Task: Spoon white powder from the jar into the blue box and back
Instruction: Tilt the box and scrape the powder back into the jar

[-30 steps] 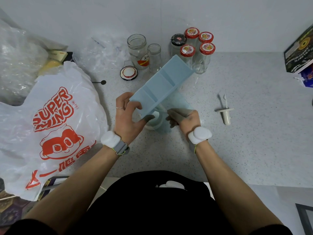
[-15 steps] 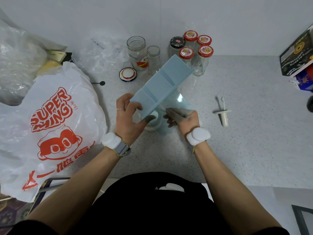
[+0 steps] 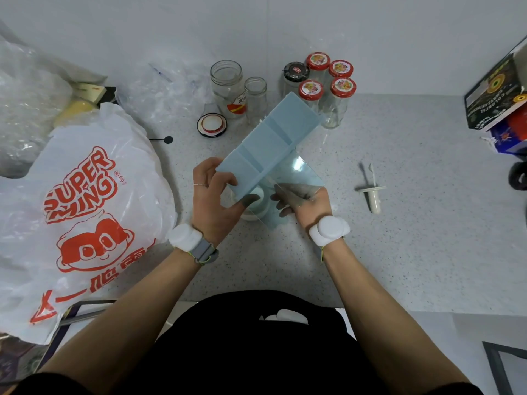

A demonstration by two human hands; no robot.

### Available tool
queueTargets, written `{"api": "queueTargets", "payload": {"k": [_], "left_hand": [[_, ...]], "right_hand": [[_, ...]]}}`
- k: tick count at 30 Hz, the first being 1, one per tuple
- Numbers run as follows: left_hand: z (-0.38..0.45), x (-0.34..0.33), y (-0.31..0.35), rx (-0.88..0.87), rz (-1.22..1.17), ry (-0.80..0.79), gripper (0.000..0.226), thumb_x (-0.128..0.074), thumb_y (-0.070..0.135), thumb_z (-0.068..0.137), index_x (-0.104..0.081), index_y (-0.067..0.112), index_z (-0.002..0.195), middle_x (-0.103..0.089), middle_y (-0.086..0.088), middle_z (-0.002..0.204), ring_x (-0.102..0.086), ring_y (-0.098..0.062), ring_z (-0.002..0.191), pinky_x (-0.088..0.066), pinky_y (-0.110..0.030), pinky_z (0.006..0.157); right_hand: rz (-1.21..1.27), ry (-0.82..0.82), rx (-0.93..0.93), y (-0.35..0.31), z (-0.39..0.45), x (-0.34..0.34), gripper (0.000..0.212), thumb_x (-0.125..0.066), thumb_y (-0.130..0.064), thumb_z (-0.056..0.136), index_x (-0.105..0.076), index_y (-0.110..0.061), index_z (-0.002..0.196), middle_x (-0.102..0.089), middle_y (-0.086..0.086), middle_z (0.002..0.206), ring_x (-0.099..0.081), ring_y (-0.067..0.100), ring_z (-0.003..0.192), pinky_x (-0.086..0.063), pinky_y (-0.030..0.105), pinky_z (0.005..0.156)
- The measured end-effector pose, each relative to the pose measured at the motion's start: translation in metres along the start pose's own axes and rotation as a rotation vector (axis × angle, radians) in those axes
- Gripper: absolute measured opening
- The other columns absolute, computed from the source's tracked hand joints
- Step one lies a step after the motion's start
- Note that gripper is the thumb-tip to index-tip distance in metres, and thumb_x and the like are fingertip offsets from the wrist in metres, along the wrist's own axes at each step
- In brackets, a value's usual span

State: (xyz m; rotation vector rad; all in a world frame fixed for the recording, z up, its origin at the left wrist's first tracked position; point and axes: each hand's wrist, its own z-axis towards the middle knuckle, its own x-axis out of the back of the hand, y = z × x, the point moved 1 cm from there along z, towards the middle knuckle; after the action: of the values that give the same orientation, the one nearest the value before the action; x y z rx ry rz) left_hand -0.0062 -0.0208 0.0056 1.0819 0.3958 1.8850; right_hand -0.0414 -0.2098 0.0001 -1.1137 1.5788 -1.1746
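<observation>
Unmoved – left hand [image 3: 212, 201] fingers grip tilted blue box [image 3: 271, 145]; right hand [image 3: 309, 202] pinches lid edge.

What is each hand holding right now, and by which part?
The left hand grips the blue box by its near end, tilted over the jar. The right hand holds the box's clear lid by its near edge.

Pale blue box [image 3: 271, 143], tilted, held above what seems the powder jar [image 3: 258, 205].

"SUPER MING", seemingly, on white plastic bag [image 3: 82, 201]
</observation>
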Motion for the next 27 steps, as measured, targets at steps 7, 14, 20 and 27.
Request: {"api": "queueTargets", "payload": {"k": [7,14,20,27], "left_hand": [[-0.002,0.004,-0.001,0.092,-0.054,-0.003,0.045,-0.086,0.027,0.069,-0.056,0.001,0.091,-0.043,-0.016,0.122,-0.037,0.013,0.115,-0.056,-0.032,0.082],[0.003,0.006,0.004,0.283,-0.192,0.015,0.043,-0.086,0.029,0.068,-0.055,0.017,0.096,-0.041,-0.004,0.123,-0.044,0.002,0.113,-0.053,-0.017,0.084],[0.029,0.012,-0.003,0.402,-0.323,-0.070,0.045,-0.084,0.036,0.068,-0.054,0.024,0.100,-0.047,0.004,0.113,-0.055,-0.014,0.108,-0.056,-0.021,0.074],[0.061,0.018,-0.009,0.519,-0.489,-0.195,0.027,-0.075,0.010,0.082,-0.060,0.015,0.104,-0.064,0.003,0.103,-0.067,-0.002,0.087,-0.057,-0.026,0.075]], "right_hand": [[-0.002,0.025,-0.074,-0.003,0.000,0.002,0.007,-0.067,-0.002,0.084,-0.072,0.000,0.081,-0.068,0.017,0.065,-0.059,0.019,0.049,-0.053,0.028,0.048],[0.058,0.047,-0.018,-0.017,-0.002,-0.005,0.009,-0.065,-0.001,0.085,-0.072,0.004,0.087,-0.068,0.012,0.064,-0.055,0.018,0.052,-0.052,0.027,0.050],[0.037,0.056,0.037,-0.039,0.006,-0.007,0.013,-0.062,0.000,0.087,-0.069,0.007,0.095,-0.067,0.014,0.066,-0.055,0.016,0.051,-0.054,0.026,0.051],[-0.077,0.041,0.125,-0.064,0.014,-0.006,0.010,-0.065,-0.003,0.086,-0.071,0.001,0.092,-0.068,0.015,0.069,-0.057,0.019,0.053,-0.055,0.029,0.055]]}}
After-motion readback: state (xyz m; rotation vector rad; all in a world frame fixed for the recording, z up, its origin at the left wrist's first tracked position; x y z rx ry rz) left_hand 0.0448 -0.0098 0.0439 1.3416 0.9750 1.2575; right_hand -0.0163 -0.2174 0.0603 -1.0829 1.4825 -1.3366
